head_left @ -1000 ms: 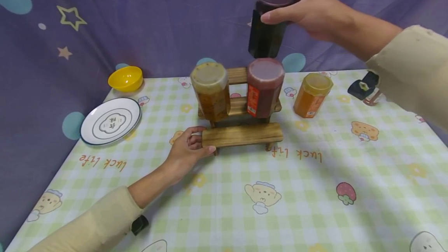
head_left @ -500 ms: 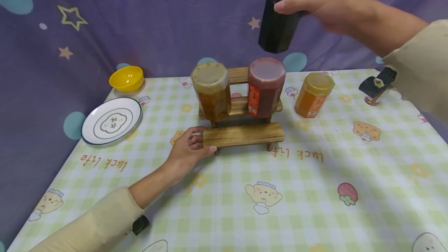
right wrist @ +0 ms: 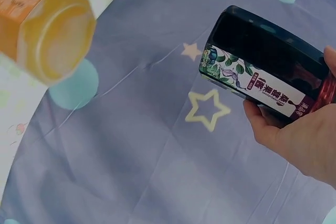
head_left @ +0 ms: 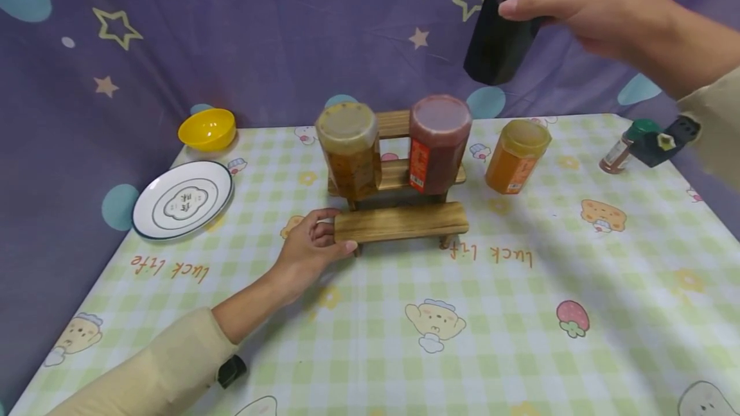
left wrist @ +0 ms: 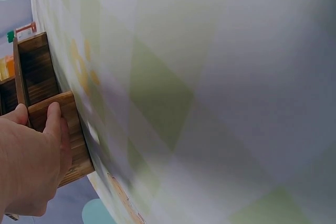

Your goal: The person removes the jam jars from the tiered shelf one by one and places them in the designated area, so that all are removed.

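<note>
High above the back of the table, my right hand (head_left: pixel 613 11) holds a dark jar (head_left: pixel 503 43) by its lid end, slightly tilted. In the right wrist view this jar (right wrist: pixel 262 45) shows a white and purple label with leaves. My left hand (head_left: pixel 303 255) grips the left end of the lower board of a wooden step rack (head_left: pixel 401 223); the left wrist view shows thumb and fingers on the wood (left wrist: pixel 73 145). Two jars stand on the rack's upper step: an amber one (head_left: pixel 349 159) at left and a red one (head_left: pixel 439 146) at right.
An orange jar (head_left: pixel 517 159) stands on the table right of the rack. Farther right is a small green-capped bottle (head_left: pixel 615 156), partly behind the right wrist camera. At the left are a yellow bowl (head_left: pixel 208 130) and a white plate (head_left: pixel 185 201). A purple curtain (head_left: pixel 277 37) hangs behind.
The right hand has carried the dark jar to the right and a little upward, away from above the red jar. The green-capped bottle has come into view. The left hand stays on the rack.
</note>
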A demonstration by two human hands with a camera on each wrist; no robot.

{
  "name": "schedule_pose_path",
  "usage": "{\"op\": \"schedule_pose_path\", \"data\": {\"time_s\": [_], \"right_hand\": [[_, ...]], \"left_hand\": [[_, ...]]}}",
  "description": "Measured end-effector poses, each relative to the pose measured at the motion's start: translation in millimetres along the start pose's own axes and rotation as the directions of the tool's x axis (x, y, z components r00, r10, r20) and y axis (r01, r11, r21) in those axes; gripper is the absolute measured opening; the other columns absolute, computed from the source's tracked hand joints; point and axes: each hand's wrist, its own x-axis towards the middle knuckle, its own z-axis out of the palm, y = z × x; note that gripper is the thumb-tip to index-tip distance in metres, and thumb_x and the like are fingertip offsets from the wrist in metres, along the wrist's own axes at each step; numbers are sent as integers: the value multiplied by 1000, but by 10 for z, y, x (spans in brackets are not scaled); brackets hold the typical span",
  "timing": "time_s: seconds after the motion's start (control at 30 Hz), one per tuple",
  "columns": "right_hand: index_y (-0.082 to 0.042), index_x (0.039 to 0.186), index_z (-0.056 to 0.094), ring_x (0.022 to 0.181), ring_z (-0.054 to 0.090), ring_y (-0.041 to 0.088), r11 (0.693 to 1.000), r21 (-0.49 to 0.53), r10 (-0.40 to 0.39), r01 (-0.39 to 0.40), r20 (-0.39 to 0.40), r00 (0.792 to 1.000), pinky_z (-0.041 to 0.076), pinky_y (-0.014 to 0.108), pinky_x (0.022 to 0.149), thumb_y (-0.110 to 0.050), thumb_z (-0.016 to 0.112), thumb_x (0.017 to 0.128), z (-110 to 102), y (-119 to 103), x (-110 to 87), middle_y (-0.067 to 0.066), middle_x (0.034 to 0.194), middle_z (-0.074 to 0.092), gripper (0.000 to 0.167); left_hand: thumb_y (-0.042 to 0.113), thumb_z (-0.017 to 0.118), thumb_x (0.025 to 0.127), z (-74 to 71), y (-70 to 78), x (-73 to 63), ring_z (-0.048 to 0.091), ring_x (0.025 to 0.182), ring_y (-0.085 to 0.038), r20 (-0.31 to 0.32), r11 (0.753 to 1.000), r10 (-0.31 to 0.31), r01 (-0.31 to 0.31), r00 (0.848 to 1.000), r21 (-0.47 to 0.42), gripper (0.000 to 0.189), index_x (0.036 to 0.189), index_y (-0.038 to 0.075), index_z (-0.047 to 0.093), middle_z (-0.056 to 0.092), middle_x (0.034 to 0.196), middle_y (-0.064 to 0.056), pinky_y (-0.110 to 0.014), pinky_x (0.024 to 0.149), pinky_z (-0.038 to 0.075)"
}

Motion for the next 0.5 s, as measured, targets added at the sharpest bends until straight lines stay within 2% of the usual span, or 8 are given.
{"op": "schedule_pose_path", "data": {"time_s": [0.1,0.2,0.3,0.43,0.5], "right_hand": [[-7,132,57,121,49,20,1000,-17,-3,3,-20,1000,48,18,90,20,70,75,-121,26,-37,5,134,51,64],[-5,130,57,111,51,19,998,-54,-15,13,-40,999,50,14,82,20,68,76,-236,51,-78,4,126,50,60],[-4,121,60,102,50,16,993,-121,-10,0,-77,997,50,10,75,18,69,77,-351,65,-126,4,117,50,51],[-7,113,62,96,53,14,984,-162,48,-72,-144,988,49,9,74,14,73,76,-515,88,-190,3,112,53,44],[-8,115,61,96,54,13,983,-156,72,-99,-167,983,49,9,74,12,73,77,-592,112,-222,2,112,54,45]], "left_hand": [[12,76,84,5,-4,5,50,92,-19,2,1000,3,-3,1000,-1,66,139,12,40,54,112,-9,-26,77,48],[12,76,84,6,-7,11,51,93,-19,1,1000,4,-4,1000,0,66,139,12,40,55,113,-10,-28,78,49],[11,76,84,5,-9,18,52,93,-19,2,1000,5,-5,1000,-7,66,139,12,40,55,113,-10,-29,80,50],[11,76,84,2,-7,19,50,91,-19,4,1000,9,-9,1000,-9,66,140,12,40,54,111,-10,-28,79,49],[11,76,84,0,-7,18,51,92,-19,4,1000,9,-9,1000,-6,67,140,12,39,54,112,-10,-28,79,49]]}}
